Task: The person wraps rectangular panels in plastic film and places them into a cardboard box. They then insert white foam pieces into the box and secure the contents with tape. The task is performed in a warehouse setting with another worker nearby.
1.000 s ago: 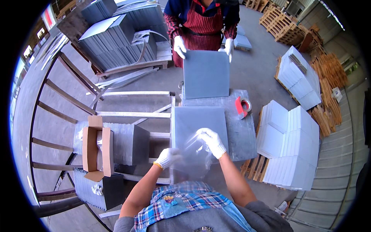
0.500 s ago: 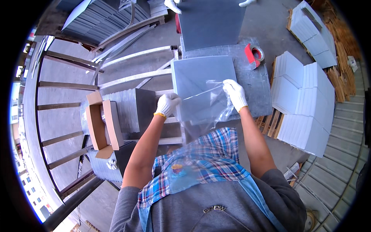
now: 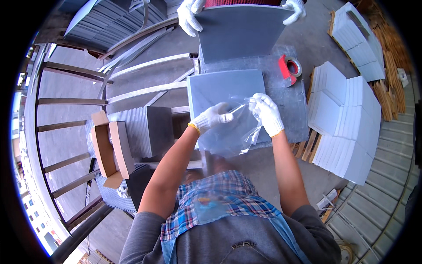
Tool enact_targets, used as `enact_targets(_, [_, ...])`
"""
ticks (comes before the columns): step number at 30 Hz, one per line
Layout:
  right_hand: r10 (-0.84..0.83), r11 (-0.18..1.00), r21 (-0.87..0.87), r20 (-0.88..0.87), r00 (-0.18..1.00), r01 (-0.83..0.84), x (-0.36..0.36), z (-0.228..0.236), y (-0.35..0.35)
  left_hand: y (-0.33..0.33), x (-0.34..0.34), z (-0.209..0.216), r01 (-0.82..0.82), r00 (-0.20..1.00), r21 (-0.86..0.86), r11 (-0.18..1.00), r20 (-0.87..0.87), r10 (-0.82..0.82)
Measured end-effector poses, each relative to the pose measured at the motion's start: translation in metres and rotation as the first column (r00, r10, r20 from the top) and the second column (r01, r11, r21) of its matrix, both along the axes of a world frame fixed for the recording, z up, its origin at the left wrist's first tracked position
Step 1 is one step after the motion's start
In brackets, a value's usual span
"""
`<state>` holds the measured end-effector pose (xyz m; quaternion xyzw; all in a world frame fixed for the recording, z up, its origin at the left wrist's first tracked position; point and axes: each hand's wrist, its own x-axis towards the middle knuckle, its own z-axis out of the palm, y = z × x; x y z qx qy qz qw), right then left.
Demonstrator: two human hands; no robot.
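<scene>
In front of me lies a stack of flat grey panels (image 3: 211,86) on a metal-topped table. My right hand (image 3: 269,115), in a white knitted glove, pinches a crumpled clear plastic bag (image 3: 250,137) that droops over the near part of the panels. My left hand (image 3: 212,119), gloved alike, is beside the bag's edge; its thumb and fingers are apart and nothing shows between them. Across the table, a co-worker's gloved hands (image 3: 189,18) hold another grey panel (image 3: 239,33) tilted up by its top corners.
A red tape dispenser (image 3: 288,70) sits on the table (image 3: 290,108). To the left, an open cardboard box (image 3: 104,152) rests by grey panel stacks (image 3: 158,132) on a metal frame (image 3: 145,92). White stacks (image 3: 347,119) stand on pallets to the right.
My left hand has moved right, toward my right hand, its fingers opening off the bag's edge. The bag has bunched up. The co-worker's panel and hands have come further into view.
</scene>
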<state>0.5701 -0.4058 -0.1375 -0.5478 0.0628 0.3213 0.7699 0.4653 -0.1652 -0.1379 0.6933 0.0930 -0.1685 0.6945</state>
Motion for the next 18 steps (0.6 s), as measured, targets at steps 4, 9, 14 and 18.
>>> enact_targets(4, [-0.121, 0.971, 0.197, -0.072, 0.99, 0.133, 0.009, -0.009, -0.01, 0.011, 0.004, -0.007, 0.241, 0.914, -0.163, 0.957, -0.294, -0.28])
enact_targets(9, [-0.087, 0.993, -0.072, 0.105, 0.991, 0.094, 0.018, -0.04, -0.032, 0.024, 0.011, -0.006, 0.229, 0.945, 0.022, 0.973, -0.244, -0.217])
enact_targets(14, [0.274, 0.855, -0.518, 0.396, 0.876, -0.033, 0.023, -0.053, -0.033, 0.024, 0.037, -0.003, 0.027, 0.989, 0.866, 0.5, 0.049, -0.138])
enact_targets(18, [0.262, 0.83, -0.554, 0.289, 0.921, -0.063, 0.042, -0.049, -0.023, 0.011, 0.042, -0.016, -0.13, 0.963, 0.945, 0.301, 0.193, -0.189])
